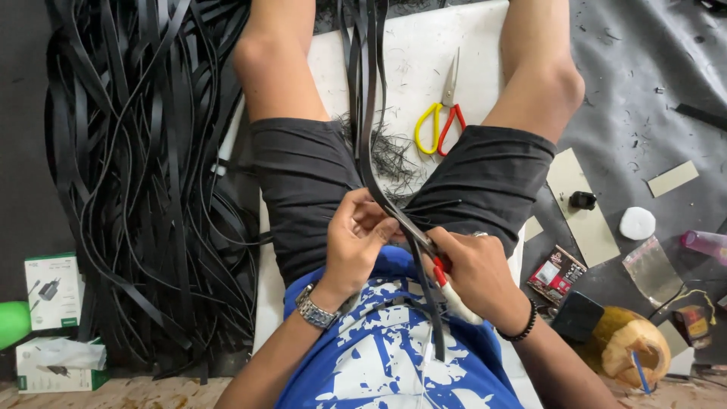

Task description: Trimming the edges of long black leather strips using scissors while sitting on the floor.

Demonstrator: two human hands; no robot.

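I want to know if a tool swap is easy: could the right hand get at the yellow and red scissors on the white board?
Probably yes: the scissors lie uncovered between the knees, but the right hand already grips another cutter.

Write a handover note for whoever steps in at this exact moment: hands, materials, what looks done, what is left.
Left hand pinches a black strip over the lap. Right hand grips red-and-white scissors, blades at that strip.
Spare yellow-and-red scissors lie on the white mat between the legs.
Fine black trimmings on the mat suggest some cutting is done.
Large tangle of black strips lies on the person's left; how many are trimmed cannot be told.
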